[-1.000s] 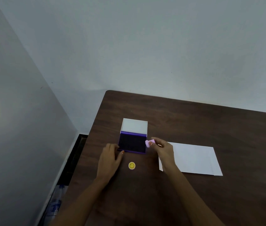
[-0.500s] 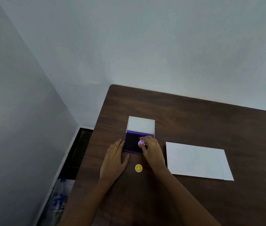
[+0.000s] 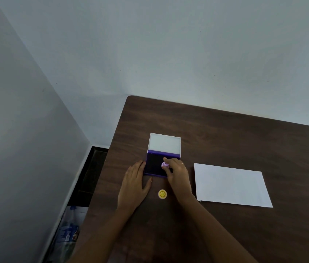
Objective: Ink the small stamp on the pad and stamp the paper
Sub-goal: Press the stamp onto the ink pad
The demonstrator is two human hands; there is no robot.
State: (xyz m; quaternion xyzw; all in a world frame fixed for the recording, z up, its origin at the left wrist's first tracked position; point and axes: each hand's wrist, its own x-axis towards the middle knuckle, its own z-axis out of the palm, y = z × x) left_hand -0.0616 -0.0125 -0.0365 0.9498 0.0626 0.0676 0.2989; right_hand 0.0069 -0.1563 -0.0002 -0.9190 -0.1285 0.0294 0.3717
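Note:
A purple ink pad (image 3: 154, 165) lies open on the dark wooden table (image 3: 225, 133), its white lid (image 3: 164, 143) folded back behind it. My right hand (image 3: 178, 173) pinches a small pink stamp (image 3: 164, 164) and holds it down on the dark pad surface. My left hand (image 3: 133, 184) lies flat on the table, its fingertips touching the pad's left edge. A white sheet of paper (image 3: 231, 185) lies flat to the right of the pad.
A small round yellow smiley cap (image 3: 162, 194) lies on the table between my wrists. The table's left edge runs close to my left hand. Below it, on the floor by the wall, sits a plastic bag (image 3: 68, 232).
My right hand carried the pink stamp from the pad's right edge onto the dark ink surface. My left hand stayed at the pad's left side.

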